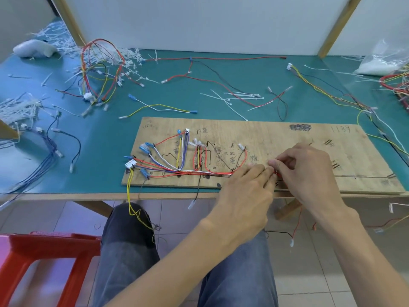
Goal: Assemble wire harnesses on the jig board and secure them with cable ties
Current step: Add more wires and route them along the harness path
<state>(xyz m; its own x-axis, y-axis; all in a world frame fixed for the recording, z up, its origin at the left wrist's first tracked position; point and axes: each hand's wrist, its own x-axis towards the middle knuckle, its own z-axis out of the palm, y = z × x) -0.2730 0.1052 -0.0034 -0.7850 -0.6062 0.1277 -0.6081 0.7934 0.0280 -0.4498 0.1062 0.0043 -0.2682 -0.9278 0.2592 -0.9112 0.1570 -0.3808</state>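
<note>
My left hand (247, 185) and right hand (306, 168) pinch the red wires (276, 173), centre-right; I'd keep them bunched tight for tying.

Green-topped table (106, 151) w/ wooden jig board (276, 138) at near edge, centre-right; loose cable ties (241, 95) & wires (159, 107) behind it, looped harness (99, 69) + white tie pile (64, 41) twd far left corner, blue wires (44, 160) at left edge, plastic bag (380, 60) far right.

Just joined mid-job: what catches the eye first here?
At the wooden jig board's front edge, the right hand pinches red wires while the left hand touches them. A colourful harness fans across the board's left half; white cable ties lie piled at the table's left edge.
</note>
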